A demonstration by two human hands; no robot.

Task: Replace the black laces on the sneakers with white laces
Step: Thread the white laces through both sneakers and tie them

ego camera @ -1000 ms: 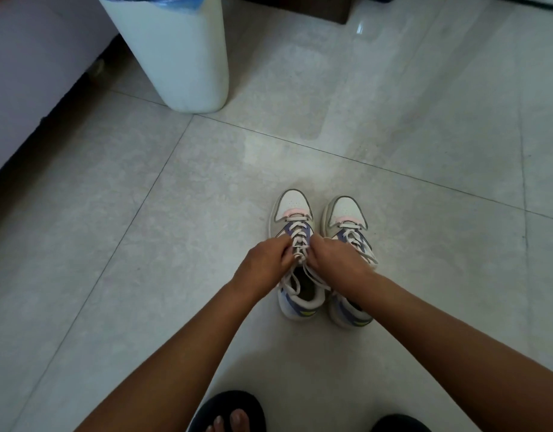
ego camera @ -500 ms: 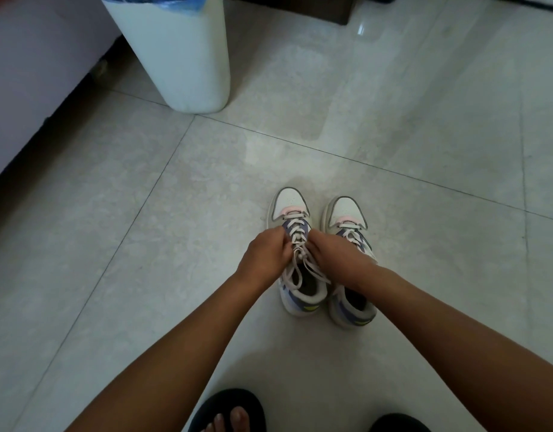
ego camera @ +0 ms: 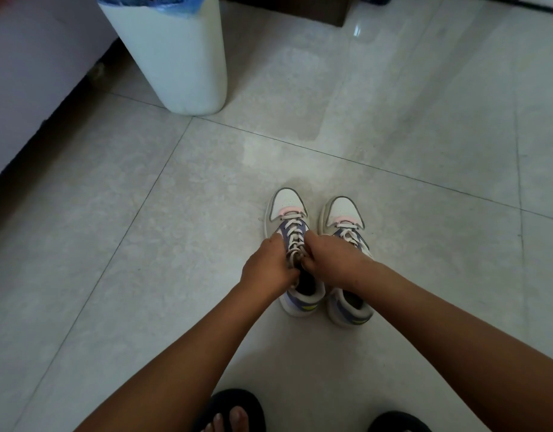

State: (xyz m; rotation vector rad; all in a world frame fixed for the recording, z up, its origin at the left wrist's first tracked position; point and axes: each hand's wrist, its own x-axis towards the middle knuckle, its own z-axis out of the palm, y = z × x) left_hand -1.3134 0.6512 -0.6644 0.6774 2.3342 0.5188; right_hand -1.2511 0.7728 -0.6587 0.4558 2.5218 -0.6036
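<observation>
Two sneakers are sitting side by side on the floor (ego camera: 144, 244), toes pointing away from the person. The left sneaker (ego camera: 289, 219) and the right sneaker (ego camera: 343, 213) are both white with a pink strip, purple sides and a bit of yellow at the heel. No name or writing is showing on them that can be read. Each sneaker is wearing white laces, so two sets are showing: the left laces (ego camera: 295, 233) and the right laces (ego camera: 348, 233). The two hands are sitting close together over the top of the left sneaker. The left hand (ego camera: 269, 266) is curling its fingers and pinching the left laces near the shoe's opening. The right hand (ego camera: 331, 260) is curling the same way and pinching the laces from the other side, and its wrist is covering part of the right sneaker. The lace ends are hiding under the fingers. Two black slippers are peeking in at the bottom edge, the left slipper (ego camera: 237, 400) with toes showing and the right slipper (ego camera: 396, 420). One white bin (ego camera: 175, 57) with a blue bag (ego camera: 175, 3) is standing well apart, at the top left. The floor is made of big pale tiles.
</observation>
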